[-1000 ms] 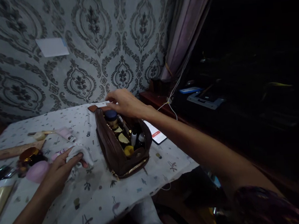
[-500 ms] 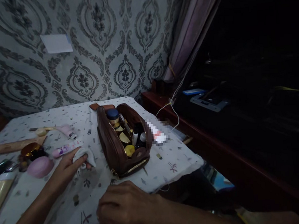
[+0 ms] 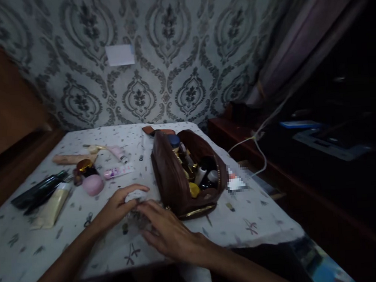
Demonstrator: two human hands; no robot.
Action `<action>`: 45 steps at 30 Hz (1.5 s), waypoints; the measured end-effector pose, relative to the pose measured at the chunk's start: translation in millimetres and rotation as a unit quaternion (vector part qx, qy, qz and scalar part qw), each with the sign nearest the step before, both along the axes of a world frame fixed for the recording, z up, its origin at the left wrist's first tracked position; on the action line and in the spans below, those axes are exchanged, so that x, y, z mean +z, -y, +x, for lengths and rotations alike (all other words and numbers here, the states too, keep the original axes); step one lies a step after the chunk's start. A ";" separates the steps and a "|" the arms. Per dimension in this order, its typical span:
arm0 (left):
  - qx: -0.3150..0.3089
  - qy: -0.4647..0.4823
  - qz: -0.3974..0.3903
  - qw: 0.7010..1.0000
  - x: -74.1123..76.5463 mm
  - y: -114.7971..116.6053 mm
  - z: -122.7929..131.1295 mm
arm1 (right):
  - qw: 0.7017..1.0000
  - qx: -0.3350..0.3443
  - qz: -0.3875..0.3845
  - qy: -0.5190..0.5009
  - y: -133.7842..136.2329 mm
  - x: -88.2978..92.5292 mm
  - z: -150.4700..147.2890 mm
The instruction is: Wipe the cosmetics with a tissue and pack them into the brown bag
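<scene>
My right hand (image 3: 170, 234) is nearest, palm down on the white tablecloth with small printed leaves (image 3: 263, 211). Its fingers are stretched and a little apart, they grip nothing, and their tips touch the small white crumpled cloth (image 3: 135, 195). My left hand (image 3: 117, 208) is just left of it, with fingers curled and closed over this one cloth. The cloth lies on the table, just left of the near end of the one brown leather pouch (image 3: 169, 181).

The pouch stands open, zip side up. Inside I count one yellow cap (image 3: 194, 189) at the near end, two white-capped bottles (image 3: 202, 174) behind it, and one blue-lidded jar (image 3: 174, 140) at the far end. The other things between them are too dark to tell.

On the left part of the table lie one cream-coloured tube (image 3: 52, 206), some black tubes (image 3: 38, 192) which I cannot count, one pink egg-shaped sponge (image 3: 93, 185), one gold-lidded jar (image 3: 84, 165) and two pink tubes (image 3: 117, 172). Far behind, one white paper sheet (image 3: 119, 54) is on the grey patterned wall (image 3: 184, 51).
</scene>
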State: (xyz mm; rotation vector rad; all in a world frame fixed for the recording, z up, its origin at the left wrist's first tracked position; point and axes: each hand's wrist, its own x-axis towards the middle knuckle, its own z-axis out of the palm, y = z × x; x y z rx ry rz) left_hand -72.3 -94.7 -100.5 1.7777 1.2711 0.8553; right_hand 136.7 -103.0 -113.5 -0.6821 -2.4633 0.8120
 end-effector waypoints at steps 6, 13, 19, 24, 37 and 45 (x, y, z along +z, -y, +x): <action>0.051 0.074 0.012 0.996 -5.2 6.9 -4.8 | 0.970 -0.041 -0.204 -0.128 -10.6 -3.2 -37.6; 0.203 0.028 0.060 0.977 -23.4 -1.8 -26.9 | 0.907 -0.032 -0.362 -0.212 -15.2 -11.5 -80.8; 0.211 -0.066 0.112 0.969 -25.0 -19.0 -48.2 | 0.846 -0.145 -0.421 -0.294 -42.0 -20.6 -104.5; 0.152 -0.210 0.135 0.956 -33.7 -21.4 -44.0 | 0.807 -0.225 -0.413 -0.358 -62.8 -29.3 -114.4; 0.078 -0.343 0.161 0.922 -37.9 -20.7 -44.6 | 0.913 -0.273 -0.185 -0.241 -99.1 -36.6 -127.9; 0.040 -0.319 0.192 0.927 -41.0 -18.0 -51.3 | 0.942 -0.314 -0.058 -0.102 -153.7 -31.6 -177.1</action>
